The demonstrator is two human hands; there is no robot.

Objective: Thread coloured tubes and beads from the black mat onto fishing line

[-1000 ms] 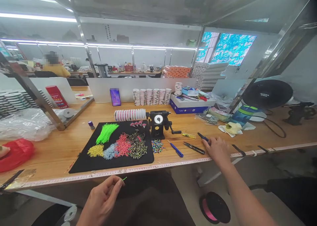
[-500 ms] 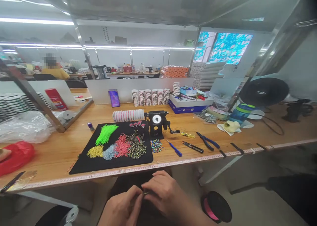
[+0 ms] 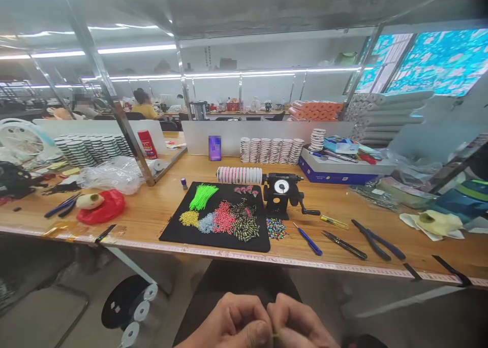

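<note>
My left hand and my right hand meet over my lap, below the table's front edge. Both are closed in a pinch, fingertips touching. A thin greenish bit shows between the thumbs, too small to name. On the table beyond lies a black mat. It carries bright green thin strips and small heaps of yellow pieces, pale blue pieces, red pieces and dark metallic barrel-shaped pieces. Multicoloured beads sit just right of the mat.
A hand-cranked winder holding a row of spools stands behind the mat. To the right lie a blue-handled tool, tweezers and pliers. Stacked spools line the divider. A red bag is at left.
The view has swung left, so the table contents appear further right. My hands have moved lower in the picture and remain pinched together.
</note>
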